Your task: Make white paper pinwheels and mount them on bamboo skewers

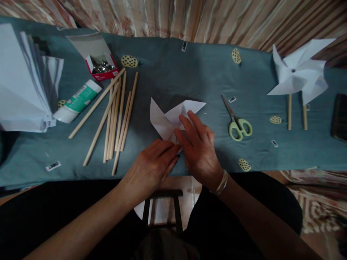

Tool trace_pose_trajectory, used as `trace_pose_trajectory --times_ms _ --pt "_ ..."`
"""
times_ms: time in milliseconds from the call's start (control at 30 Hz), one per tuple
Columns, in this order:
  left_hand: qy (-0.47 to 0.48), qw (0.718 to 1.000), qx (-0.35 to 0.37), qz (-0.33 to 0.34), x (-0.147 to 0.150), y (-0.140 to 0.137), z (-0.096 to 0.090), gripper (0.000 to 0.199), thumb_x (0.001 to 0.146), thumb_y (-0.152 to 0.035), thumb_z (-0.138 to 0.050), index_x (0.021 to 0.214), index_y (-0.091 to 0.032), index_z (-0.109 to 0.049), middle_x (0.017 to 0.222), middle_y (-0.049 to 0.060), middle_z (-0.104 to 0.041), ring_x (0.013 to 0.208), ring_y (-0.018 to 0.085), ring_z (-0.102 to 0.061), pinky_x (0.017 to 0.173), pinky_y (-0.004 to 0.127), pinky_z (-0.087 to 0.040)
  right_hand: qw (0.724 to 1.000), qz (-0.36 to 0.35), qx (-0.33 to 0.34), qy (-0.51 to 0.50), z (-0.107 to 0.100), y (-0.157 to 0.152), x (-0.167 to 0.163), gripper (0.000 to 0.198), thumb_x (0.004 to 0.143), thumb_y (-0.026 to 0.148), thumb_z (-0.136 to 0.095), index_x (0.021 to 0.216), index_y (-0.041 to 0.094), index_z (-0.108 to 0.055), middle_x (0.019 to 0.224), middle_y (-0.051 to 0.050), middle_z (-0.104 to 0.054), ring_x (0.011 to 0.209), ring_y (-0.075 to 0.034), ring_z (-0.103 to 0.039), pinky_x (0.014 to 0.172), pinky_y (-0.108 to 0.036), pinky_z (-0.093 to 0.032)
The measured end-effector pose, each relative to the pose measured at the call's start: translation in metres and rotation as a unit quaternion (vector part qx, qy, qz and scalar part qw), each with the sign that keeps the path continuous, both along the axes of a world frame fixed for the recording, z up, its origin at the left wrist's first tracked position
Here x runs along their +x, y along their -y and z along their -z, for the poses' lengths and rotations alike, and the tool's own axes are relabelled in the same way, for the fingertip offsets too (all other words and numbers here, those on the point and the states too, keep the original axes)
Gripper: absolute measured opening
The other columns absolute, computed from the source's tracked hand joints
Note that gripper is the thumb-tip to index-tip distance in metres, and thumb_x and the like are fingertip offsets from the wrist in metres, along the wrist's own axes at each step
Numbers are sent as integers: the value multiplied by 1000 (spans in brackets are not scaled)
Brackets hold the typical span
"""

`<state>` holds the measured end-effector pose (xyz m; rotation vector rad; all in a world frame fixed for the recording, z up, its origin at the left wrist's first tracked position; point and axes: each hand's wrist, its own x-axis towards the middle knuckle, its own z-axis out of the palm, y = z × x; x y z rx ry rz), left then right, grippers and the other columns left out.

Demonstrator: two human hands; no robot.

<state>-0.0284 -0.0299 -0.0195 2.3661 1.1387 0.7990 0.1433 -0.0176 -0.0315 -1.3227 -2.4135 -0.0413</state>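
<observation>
A white paper pinwheel (162, 121) lies before me on the cloth, its upper points folded up and its near part covered by my fingers. My left hand (155, 160) pinches the near edge of the paper between thumb and fingers. From the right, my right hand (199, 144) rests on the pinwheel with its fingers spread across the paper around the middle. Several wooden sticks (115, 119) lie left of my left hand. Scissors with green handles (237, 126) lie to the right of my right hand.
A stack of white paper (21, 86), a white-and-green tube (78, 101) and an open red box of metal pieces (101, 68) stand on the left. Finished pinwheels (300, 72) on sticks lie at the right, near a dark object (338, 117). A curtain (189, 18) hangs behind.
</observation>
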Motion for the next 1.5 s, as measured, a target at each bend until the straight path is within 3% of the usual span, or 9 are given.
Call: trace_pose_trajectory --times_ms 133,400,700,833,1233,1333,1500 --pt "-6 1000 -4 -2 0 0 -1 15 95 -14 -53 105 -12 -63 94 8 -69 84 18 -67 74 31 -60 1000 -15 8 -7 1 1 -2 35 99 8 -31 121 17 -56 144 -12 -53 148 -24 -28 112 -45 -36" --pt "4 1000 7 -1 0 -2 -1 18 94 -13 -54 108 -10 -64 96 9 -70 86 19 -68 75 31 -61 997 14 -71 -31 -5 3 5 43 96 11 -38 133 28 -52 150 -8 -46 149 -30 -26 111 -53 -36" --pt "4 1000 13 -2 0 -1 -1 16 93 -12 -55 106 -10 -65 94 9 -70 84 19 -68 74 31 -60 999 23 -27 -39 -2 1 11 44 96 10 -37 135 25 -51 146 -9 -47 145 -31 -33 107 -51 -38" --pt "1 1000 8 -3 0 -1 -1 17 95 -14 -53 108 -12 -64 96 9 -70 85 18 -68 75 31 -60 999 28 -15 -27 3 1 10 40 99 13 -36 134 27 -50 145 -8 -50 146 -29 -32 106 -49 -40" --pt "5 1000 7 -6 1 -2 -1 16 95 -15 -52 105 -12 -65 95 9 -70 85 19 -68 73 32 -60 999 4 -6 -37 7 1 7 37 98 8 -32 125 16 -56 141 -13 -56 147 -28 -30 106 -47 -40" --pt "8 1000 7 -3 1 -3 -2 15 95 -14 -52 102 -11 -65 94 9 -70 83 18 -67 73 31 -60 999 15 -21 -45 6 -1 9 39 97 9 -33 126 21 -57 143 -9 -54 148 -27 -30 108 -48 -41" --pt "3 1000 15 0 0 -2 -1 16 93 -14 -55 105 -9 -65 95 10 -71 85 20 -68 74 32 -61 994 1 -73 -75 0 -2 18 44 91 7 -37 128 18 -58 149 -13 -47 148 -30 -29 110 -55 -38"
